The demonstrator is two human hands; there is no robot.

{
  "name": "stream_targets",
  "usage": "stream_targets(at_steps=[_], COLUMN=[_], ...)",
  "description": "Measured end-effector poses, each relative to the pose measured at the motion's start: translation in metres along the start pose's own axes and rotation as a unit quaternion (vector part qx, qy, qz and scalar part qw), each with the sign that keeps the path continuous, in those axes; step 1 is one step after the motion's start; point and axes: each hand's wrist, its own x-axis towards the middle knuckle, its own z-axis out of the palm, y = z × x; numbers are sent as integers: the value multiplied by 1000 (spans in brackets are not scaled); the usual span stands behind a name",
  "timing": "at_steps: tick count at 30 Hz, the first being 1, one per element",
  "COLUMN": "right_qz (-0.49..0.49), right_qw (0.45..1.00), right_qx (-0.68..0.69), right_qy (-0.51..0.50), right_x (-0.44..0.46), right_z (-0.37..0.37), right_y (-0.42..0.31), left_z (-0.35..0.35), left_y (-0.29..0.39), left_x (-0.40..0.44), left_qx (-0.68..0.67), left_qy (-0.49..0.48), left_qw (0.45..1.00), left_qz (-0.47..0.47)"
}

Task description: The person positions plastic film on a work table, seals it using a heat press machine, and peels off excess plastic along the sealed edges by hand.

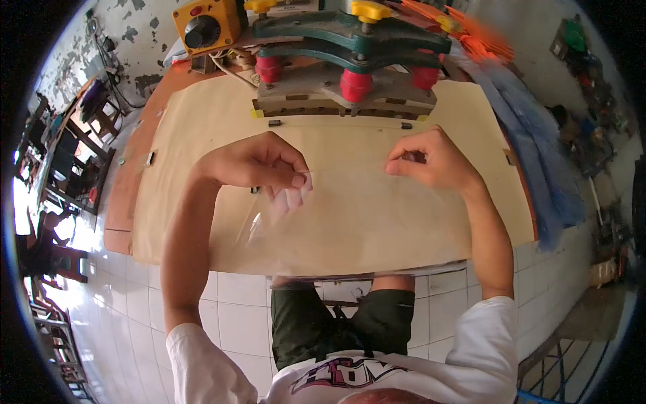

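A clear plastic sheet hangs between my two hands over the paper-covered table, its glossy folds catching light on the left. My left hand is closed, thumb and fingers pinching the sheet's upper left edge. On the other side my right hand pinches at the upper right edge; the film is barely visible there. Just beyond both hands stands a press-like machine with green arms, red round mounts and a long metal bar above the table. Small dark clips lie on the paper in front of it.
Tan paper covers the wooden table. At the back left sits a yellow control box with a black dial and cables. Blue translucent plastic drapes over the right edge. Orange strips lie at the back right.
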Motion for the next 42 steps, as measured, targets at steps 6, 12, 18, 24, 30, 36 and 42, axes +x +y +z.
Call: stream_targets(at_steps=[6, 12, 18, 24, 30, 36, 42], right_qz=[71, 66, 79, 65, 28, 26, 18], right_qw=[987, 982, 978, 973, 973, 971, 970], right_qx=[146, 178, 192, 215, 206, 206, 210], right_qy=[13, 23, 25, 60, 99, 116, 121], right_x=[-10, -12, -14, -19, -22, -26, -25], right_z=[1, -2, -9, -12, -22, -27, -33], right_y=[11, 12, 13, 17, 15, 19, 24], left_z=[0, 3, -1, -2, -9, -11, -12], left_y=[-4, 3, -3, 0, 5, -2, 0], left_x=[3, 0, -1, -1, -16, -17, -11], left_qx=[44, 22, -40, -31, -50, -69, -97], left_qy=[43, 63, 81, 138, 158, 159, 166], left_qw=[998, 998, 993, 985, 980, 971, 966], left_qz=[16, 14, 76, 103, 109, 164, 173])
